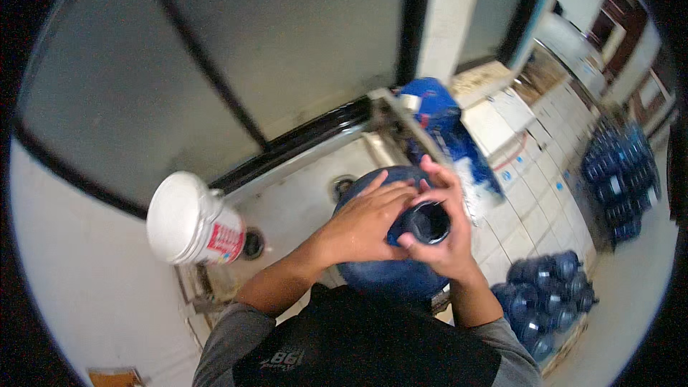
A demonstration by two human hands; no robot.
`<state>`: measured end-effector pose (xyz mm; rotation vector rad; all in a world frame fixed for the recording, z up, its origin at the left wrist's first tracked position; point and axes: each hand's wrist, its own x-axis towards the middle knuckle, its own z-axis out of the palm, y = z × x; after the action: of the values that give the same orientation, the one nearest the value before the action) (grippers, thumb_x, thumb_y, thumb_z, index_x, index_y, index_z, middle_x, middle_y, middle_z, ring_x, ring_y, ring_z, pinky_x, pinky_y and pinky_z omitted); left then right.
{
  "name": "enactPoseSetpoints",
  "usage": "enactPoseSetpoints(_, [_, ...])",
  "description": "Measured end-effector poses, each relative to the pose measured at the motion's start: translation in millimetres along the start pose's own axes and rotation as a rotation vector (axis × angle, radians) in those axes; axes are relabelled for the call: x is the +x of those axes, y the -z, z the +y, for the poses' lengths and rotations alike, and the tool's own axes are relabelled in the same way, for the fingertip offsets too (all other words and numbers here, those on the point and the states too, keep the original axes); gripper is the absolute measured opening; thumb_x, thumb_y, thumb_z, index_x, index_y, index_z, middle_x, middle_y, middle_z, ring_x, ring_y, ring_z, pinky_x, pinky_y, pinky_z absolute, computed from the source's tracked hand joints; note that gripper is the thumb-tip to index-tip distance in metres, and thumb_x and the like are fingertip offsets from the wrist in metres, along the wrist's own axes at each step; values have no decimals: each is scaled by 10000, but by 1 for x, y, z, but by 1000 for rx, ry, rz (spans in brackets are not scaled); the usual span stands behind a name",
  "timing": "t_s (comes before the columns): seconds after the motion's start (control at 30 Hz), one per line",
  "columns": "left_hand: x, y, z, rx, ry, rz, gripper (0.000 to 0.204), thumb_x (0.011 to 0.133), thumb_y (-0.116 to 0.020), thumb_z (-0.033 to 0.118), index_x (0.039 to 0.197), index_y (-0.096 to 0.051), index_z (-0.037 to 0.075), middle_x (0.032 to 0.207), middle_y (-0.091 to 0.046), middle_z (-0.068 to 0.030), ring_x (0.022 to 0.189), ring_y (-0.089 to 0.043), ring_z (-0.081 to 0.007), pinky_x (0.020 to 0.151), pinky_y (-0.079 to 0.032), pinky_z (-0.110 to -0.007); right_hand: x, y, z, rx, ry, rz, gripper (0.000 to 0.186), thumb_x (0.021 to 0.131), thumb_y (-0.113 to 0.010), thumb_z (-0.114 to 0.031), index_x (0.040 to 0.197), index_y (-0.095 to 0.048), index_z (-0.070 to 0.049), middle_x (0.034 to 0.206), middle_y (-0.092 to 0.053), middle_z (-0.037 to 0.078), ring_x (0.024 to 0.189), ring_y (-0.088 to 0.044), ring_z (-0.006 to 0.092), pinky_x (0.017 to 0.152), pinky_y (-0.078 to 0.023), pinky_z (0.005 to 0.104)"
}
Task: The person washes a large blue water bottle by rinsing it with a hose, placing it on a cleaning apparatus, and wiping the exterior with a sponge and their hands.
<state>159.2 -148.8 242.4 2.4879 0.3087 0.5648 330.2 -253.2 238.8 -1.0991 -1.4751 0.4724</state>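
Note:
A big dark blue water jug (390, 278) is right in front of my body, its round open neck (428, 223) tipped toward me. The fingers of my right hand (453, 233) curl around that neck, thumb at the near side of the rim. My left hand (374, 221) presses on the jug's shoulder from the left, its fingers reaching over to the neck; its thumb is hidden. Behind the jug lies a pale basin (297, 180) with a dark round drain. Much of the jug's body is covered by my hands and shirt.
To the left, a white bucket (179, 218) leans at the basin's edge. Beyond my right hand is a blue container (437, 111). Several blue jugs (545, 294) are grouped at the lower right, more jugs (620, 172) farther off. Dark-framed panels (301, 43) rise behind the basin.

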Motion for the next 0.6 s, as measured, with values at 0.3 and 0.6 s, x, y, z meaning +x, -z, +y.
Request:
enactPoseSetpoints(0.3, [127,-165,74,-654,-139,-122,583,686,-870,298,1190,-678,75,1252,-692,-133,1309,-595,-331,1206,-303,-555,-90,179,-46,-613,-256,4,812,662,-917,-549,1261,-571,-125,1510,-419,194,1511,-282,386,1189,-148,636])
enactPoseSetpoints(0.6, [245,-229,124,-1142,-226,-267,390,634,-900,149,967,-713,73,975,-762,-79,1139,-699,-286,1188,-321,-527,-437,388,109,-320,-1111,1013,515,1034,-561,-459,1335,-561,-40,1247,-646,124,1166,-603,244,1048,-447,381])
